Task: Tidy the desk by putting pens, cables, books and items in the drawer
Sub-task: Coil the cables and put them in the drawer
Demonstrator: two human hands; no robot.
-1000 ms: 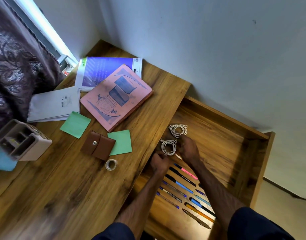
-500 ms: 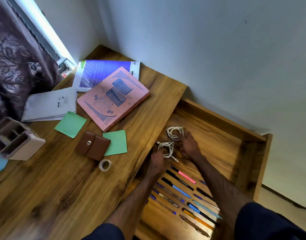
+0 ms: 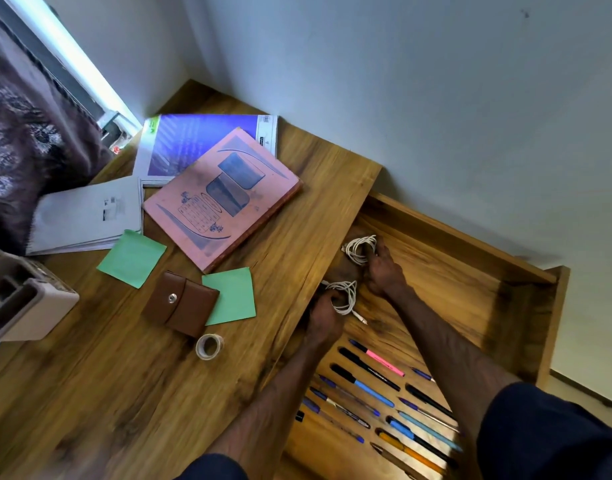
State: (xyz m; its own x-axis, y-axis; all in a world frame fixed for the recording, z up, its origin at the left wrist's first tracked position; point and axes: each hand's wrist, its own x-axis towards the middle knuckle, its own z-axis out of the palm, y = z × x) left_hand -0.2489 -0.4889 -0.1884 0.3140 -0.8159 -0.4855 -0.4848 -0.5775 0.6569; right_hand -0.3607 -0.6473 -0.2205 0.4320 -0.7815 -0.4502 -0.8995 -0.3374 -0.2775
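The wooden drawer (image 3: 477, 292) stands pulled out to the right of the desk top. Two coiled white cables lie in its far end. My right hand (image 3: 384, 271) holds the farther coil (image 3: 358, 249). My left hand (image 3: 323, 315) grips the nearer coil (image 3: 346, 296), whose plug trails toward the pens. Several pens (image 3: 370, 379) lie in rows at the drawer's near end. On the desk sit a pink book (image 3: 221, 199), a purple book (image 3: 193, 140), a white notebook (image 3: 90, 213), a brown wallet (image 3: 180, 303) and a tape roll (image 3: 209, 346).
Two green sticky notes (image 3: 131, 258) lie beside the wallet. A beige pen holder (image 3: 17, 299) stands at the desk's left edge. A dark curtain (image 3: 27, 133) hangs at the far left. White walls close in behind the desk and drawer.
Both hands stayed on the two cable coils in the drawer and shifted slightly farther in. The camera view moved a little.
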